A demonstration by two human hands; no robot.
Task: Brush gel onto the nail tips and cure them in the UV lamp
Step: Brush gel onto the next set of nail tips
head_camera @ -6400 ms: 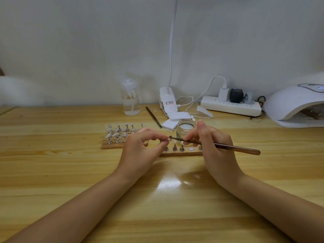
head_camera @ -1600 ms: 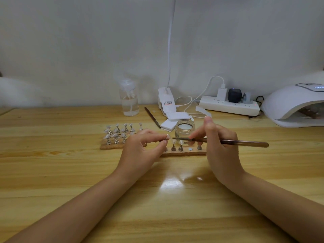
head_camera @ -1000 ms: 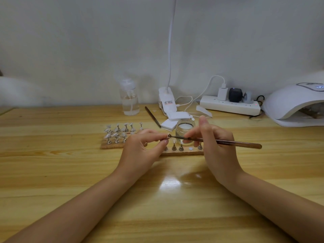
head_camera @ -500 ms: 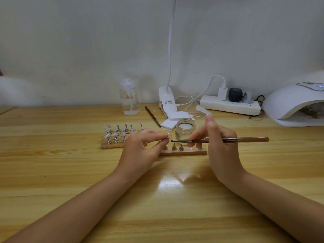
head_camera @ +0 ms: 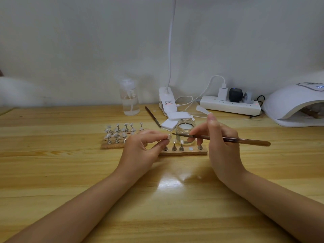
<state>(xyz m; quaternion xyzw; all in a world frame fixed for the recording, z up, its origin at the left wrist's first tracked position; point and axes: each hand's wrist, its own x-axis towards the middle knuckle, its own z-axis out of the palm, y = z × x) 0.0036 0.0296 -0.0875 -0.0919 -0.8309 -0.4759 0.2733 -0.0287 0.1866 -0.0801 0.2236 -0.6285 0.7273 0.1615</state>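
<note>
Left hand (head_camera: 142, 148) pinches a nail tip (head_camera: 169, 137); right hand (head_camera: 219, 142) grips the brush (head_camera: 228, 139), lying level, bristles just right of it.

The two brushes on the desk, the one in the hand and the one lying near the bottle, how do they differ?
The held brush is pinched in the right hand, lifted and near level, tip toward the nail tip. The spare brush lies untouched on the table, angled away. Both are thin and dark-handled.
</note>
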